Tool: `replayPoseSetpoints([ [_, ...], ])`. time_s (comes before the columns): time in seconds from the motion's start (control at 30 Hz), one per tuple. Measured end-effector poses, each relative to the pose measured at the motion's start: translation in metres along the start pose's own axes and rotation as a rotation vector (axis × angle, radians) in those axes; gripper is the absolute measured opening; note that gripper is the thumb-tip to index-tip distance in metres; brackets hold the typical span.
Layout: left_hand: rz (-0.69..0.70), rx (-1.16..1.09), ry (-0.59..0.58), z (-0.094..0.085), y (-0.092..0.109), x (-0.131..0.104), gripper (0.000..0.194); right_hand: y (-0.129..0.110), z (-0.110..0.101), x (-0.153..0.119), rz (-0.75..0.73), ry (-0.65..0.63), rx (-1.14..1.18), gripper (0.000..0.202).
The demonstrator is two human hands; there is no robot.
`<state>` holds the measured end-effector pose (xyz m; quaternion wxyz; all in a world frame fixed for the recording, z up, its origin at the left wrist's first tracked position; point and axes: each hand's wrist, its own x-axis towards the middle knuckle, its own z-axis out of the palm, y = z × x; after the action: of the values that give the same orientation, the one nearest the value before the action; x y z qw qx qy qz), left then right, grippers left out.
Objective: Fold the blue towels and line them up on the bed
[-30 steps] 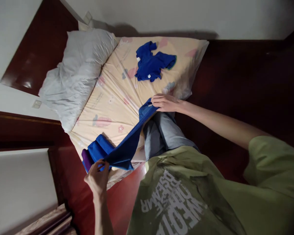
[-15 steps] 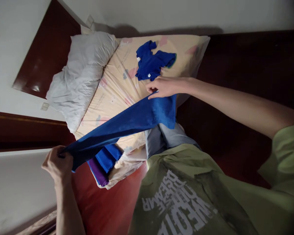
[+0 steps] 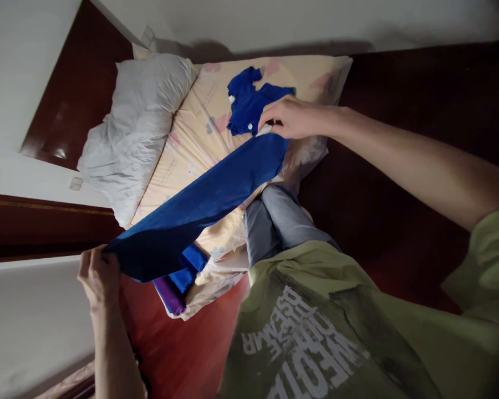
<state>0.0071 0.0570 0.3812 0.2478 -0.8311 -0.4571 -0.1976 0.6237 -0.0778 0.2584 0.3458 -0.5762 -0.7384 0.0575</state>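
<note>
A long blue cloth (image 3: 203,199) is stretched slantwise between my two hands. At the lower left, my left hand (image 3: 100,274) is closed on one end of it. My right hand (image 3: 280,117) pinches the other end, where a small white patch shows under the fingers. Behind that hand, a crumpled blue garment (image 3: 247,105) with small white tags lies on the patterned bed sheet (image 3: 183,160). Partly hidden below the cloth, folded blue fabric (image 3: 194,260) and a purple roll (image 3: 170,296) rest at the bed's near corner.
A grey-white pillow or quilt (image 3: 137,116) lies against the dark red headboard (image 3: 83,83). My legs in grey trousers (image 3: 274,221) are at the bed's edge. Reddish floor (image 3: 191,354) shows below, with a white wall (image 3: 274,25) behind the bed.
My right hand has moved up, raising its end of the cloth, and now overlaps the crumpled garment. The cloth is spread wider near my left hand, which has shifted slightly.
</note>
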Motion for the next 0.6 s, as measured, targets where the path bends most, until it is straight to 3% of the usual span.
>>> replayPoseSetpoints([
  [0.13, 0.047, -0.025, -0.075, 0.018, -0.006, -0.008, 0.028, -0.006, -0.020, 0.004, 0.072, 0.137, -0.109, 0.033],
  [0.33, 0.039, -0.026, -0.116, 0.041, -0.013, -0.013, 0.026, -0.032, -0.051, -0.006, 0.019, 0.267, -0.218, 0.035],
  [0.47, -0.037, -0.022, -0.172, 0.043, -0.006, -0.014, 0.024, -0.040, -0.067, -0.008, 0.002, 0.221, -0.326, 0.035],
  [0.6, -0.110, 0.017, -0.123, 0.040, 0.002, -0.017, 0.022, -0.038, -0.078, -0.008, -0.031, 0.152, -0.335, 0.036],
])
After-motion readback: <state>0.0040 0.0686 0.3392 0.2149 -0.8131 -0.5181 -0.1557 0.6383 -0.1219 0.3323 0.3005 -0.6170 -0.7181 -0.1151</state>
